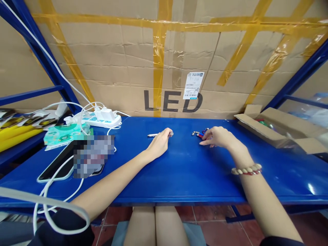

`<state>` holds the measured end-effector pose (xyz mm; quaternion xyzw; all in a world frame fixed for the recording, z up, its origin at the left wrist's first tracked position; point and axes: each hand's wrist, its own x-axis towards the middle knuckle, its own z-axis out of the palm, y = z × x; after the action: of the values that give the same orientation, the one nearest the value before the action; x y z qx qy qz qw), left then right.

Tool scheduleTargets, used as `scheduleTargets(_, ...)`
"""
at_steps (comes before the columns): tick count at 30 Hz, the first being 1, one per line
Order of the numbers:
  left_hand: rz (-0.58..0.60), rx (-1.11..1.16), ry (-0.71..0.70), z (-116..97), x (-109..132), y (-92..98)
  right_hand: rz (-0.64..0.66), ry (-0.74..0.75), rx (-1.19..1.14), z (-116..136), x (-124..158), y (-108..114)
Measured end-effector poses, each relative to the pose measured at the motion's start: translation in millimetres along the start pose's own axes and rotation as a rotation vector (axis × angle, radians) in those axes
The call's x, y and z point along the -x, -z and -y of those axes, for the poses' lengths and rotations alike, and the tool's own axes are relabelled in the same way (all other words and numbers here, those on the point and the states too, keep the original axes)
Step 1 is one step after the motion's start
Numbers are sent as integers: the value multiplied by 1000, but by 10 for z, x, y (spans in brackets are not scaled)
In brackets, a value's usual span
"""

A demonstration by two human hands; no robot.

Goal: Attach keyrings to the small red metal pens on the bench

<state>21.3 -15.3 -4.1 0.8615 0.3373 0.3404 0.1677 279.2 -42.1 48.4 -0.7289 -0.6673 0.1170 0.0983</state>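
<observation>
My left hand (pixel 160 143) is closed over the middle of the blue table (pixel 179 174), its fingertips pinched on a small shiny piece (pixel 171 134). A slim silver pen-like item (pixel 152 135) lies just left of that hand. My right hand (pixel 217 136), with beads at the wrist, reaches down at small red and blue parts (pixel 200 135); its thumb and fingers are apart, and the parts lie at their tips. Several tiny metal pieces (pixel 195 133) rest left of the right hand.
A white power strip (pixel 102 118) with cables, a teal packet (pixel 64 133) and two phones, one dark-screened (pixel 60 164), occupy the left side. An open cardboard box (pixel 271 128) stands at the right. A large taped carton (pixel 128 68) backs the table.
</observation>
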Motion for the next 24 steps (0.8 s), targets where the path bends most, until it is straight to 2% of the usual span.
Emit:
scheduleTargets(2,-8,-34,19,-9,7,5,96,-65,-68,-21,-16,-44)
scheduleTargets(5,6,-87,53,-61,15,42,154,-65,-193,62,-20,-137)
scheduleTargets(12,220,-24,8,-134,22,76,255,224,-323,441,58,-307)
scheduleTargets(17,203,-77,-97,-128,27,52,255,293,-361,462,28,-380)
scheduleTargets(20,167,-72,-141,-113,32,38,201,390,-342,444,0,-406)
scheduleTargets(24,87,8,-111,-86,37,19,-72,512,-368,513,31,-411)
